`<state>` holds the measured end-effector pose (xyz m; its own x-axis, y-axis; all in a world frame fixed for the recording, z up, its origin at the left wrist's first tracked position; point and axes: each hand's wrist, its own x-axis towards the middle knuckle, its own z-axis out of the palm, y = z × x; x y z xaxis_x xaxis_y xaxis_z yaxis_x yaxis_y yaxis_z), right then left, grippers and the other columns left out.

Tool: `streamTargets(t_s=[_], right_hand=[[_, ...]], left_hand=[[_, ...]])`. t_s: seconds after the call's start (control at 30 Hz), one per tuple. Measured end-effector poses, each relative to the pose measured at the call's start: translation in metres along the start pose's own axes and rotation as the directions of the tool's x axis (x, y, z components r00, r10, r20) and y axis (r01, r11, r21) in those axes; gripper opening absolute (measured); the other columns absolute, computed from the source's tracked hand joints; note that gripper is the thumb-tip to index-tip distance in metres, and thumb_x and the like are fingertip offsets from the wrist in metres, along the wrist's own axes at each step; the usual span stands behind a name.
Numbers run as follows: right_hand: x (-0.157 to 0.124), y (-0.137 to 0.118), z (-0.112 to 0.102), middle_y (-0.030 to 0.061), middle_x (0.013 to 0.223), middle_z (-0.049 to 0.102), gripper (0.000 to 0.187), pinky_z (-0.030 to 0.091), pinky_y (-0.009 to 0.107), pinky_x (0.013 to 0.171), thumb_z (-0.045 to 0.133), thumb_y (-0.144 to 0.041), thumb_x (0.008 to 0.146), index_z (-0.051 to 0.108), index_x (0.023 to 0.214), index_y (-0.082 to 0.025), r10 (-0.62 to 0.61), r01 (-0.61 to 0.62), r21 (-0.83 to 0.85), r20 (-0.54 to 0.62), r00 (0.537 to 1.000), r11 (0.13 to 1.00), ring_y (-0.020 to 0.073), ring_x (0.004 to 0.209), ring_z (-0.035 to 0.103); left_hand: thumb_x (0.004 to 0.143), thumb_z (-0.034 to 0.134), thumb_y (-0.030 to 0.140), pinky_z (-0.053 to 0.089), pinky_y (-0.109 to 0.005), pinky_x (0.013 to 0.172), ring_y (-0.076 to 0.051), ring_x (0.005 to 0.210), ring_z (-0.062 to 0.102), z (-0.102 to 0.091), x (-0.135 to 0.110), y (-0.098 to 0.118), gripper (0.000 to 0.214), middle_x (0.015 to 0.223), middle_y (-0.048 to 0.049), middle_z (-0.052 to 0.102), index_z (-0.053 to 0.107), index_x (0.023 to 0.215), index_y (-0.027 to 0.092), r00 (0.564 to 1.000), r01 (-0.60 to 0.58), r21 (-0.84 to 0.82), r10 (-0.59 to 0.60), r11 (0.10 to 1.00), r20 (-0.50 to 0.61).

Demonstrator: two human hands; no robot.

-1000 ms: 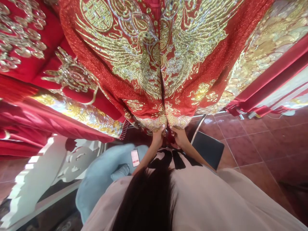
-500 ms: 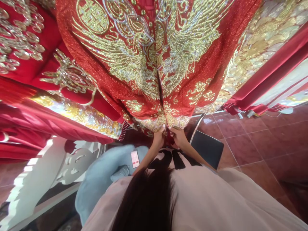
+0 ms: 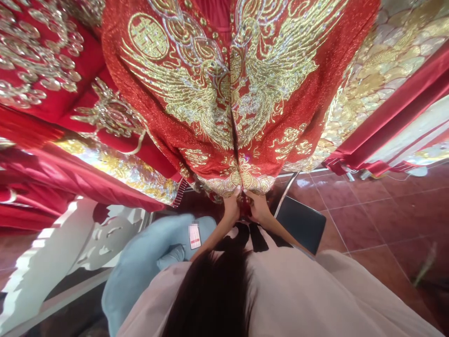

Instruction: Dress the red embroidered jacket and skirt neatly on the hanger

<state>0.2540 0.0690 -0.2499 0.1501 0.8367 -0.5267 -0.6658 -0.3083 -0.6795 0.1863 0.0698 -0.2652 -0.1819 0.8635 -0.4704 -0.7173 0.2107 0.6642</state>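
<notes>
A red glittery jacket (image 3: 196, 117) with gold bird embroidery hangs in front of me, its front edges meeting down the middle. At the bottom hem, my left hand (image 3: 232, 203) pinches the left front edge, thumb on top. Right beside it, my right hand (image 3: 256, 204) grips the other front edge in the same way. The fingers of both hands are tucked behind the cloth, out of sight. Between the hands, the two round gold emblems at the hem sit side by side.
Beaded red garments (image 3: 108, 110) hang at left, a gold scale-patterned cloth (image 3: 382, 70) at right. A pale blue cushion (image 3: 140, 262) with a phone (image 3: 194, 235) on it lies at lower left, near a white carved panel (image 3: 70, 243). A black seat (image 3: 301, 222) stands on the red tiles (image 3: 372, 210).
The view has shifted slightly, so the jacket's upper part appears a little lower and further right. Both hands keep their grip on the hem, the thumbs slightly lower in view.
</notes>
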Motion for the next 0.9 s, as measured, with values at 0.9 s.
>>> streamTargets(t_s=[0.9], right_hand=[[0.01,0.012,-0.025,0.0025,0.053,0.059,0.03,0.037,0.021,0.039,0.08,-0.034,0.053,0.06,0.062,-0.014,0.297,-0.281,-0.345,-0.007,0.955,0.896,0.0099,0.042,0.051]], left_hand=[[0.061,0.083,0.026,0.047,-0.023,0.079,-0.011,0.076,0.061,-0.032,0.03,-0.021,0.033,0.084,-0.0001,0.066,0.063,0.085,0.016,0.988,-0.14,0.152,0.148,0.978,-0.043]])
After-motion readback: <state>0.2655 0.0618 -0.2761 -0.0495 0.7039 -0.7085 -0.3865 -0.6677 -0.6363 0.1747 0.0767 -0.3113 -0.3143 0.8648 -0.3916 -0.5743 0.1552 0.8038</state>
